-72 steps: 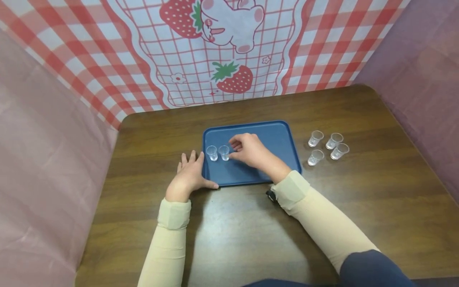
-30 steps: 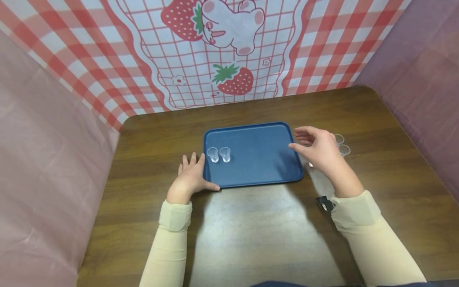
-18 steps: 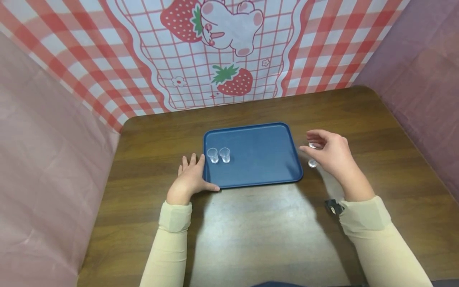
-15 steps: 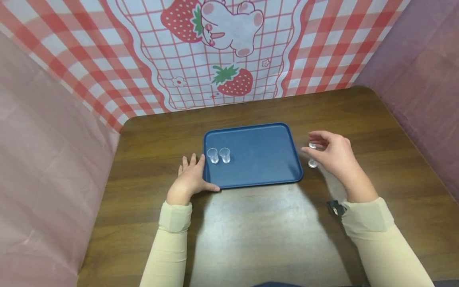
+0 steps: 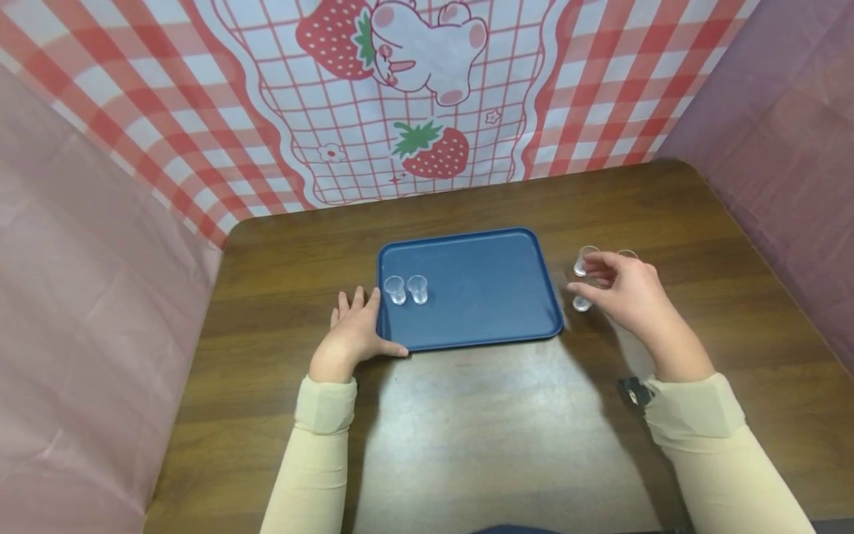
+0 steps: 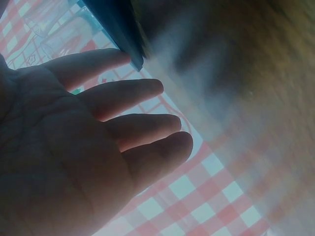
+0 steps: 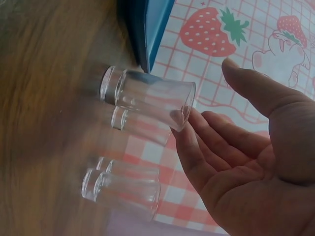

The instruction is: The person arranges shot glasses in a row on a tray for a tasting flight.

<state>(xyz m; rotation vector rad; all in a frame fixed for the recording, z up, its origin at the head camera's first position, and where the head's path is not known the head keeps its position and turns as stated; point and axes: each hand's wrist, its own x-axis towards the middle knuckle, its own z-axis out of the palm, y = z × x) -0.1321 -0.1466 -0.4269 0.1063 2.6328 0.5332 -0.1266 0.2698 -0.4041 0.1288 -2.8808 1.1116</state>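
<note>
Glasses (image 5: 418, 291): two upright, side by side on tray (image 5: 460, 239) at its 9 o'clock; four more on bench (image 5: 427, 452), beyond tray's 3 o'clock.
Left hand (image 5: 350, 331): fingers spread at tray's edge, 8 to 9 o'clock; grips nothing.
Right hand (image 5: 627, 291): thumb wide of fingers, nothing pinched; by near bench glass (image 7: 155, 100), fingertip contact cannot tell.
Change: right hand over tray 2.4 s ago, now among bench glasses; tray pair unmoved.
Meaning: work judged shifted to bench group, none yet held.
</note>
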